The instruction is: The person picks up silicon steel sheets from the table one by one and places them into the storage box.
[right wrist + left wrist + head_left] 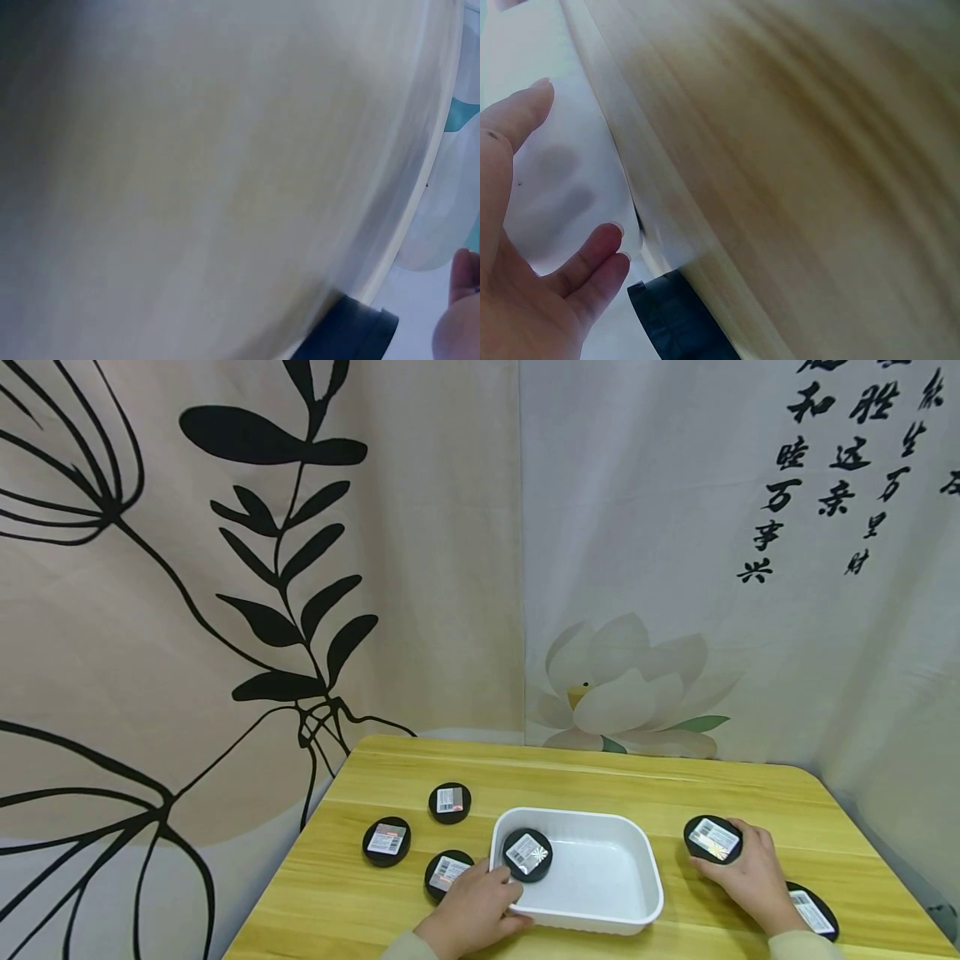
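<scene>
My left hand [480, 910] holds the front left corner of a white plastic tray [585, 917]. Its thumb [526, 112] reaches along the tray's front wall. Inside the tray, at the left end, lies a black round disc [527, 855] with a white barcode label. To the right of the tray, my right hand [750, 878] grips another black disc [713, 839] by its right side, label facing up. In the right wrist view only part of that hand [459, 315] shows, at the lower right. One more disc [812, 912] lies beside the right wrist, partly covered.
Two discs, an upper one [450, 802] and a lower one [386, 841], lie left of the tray. A third disc [447, 871] sits partly behind my left hand. The wooden table [600, 777] ends before a printed curtain [442, 568].
</scene>
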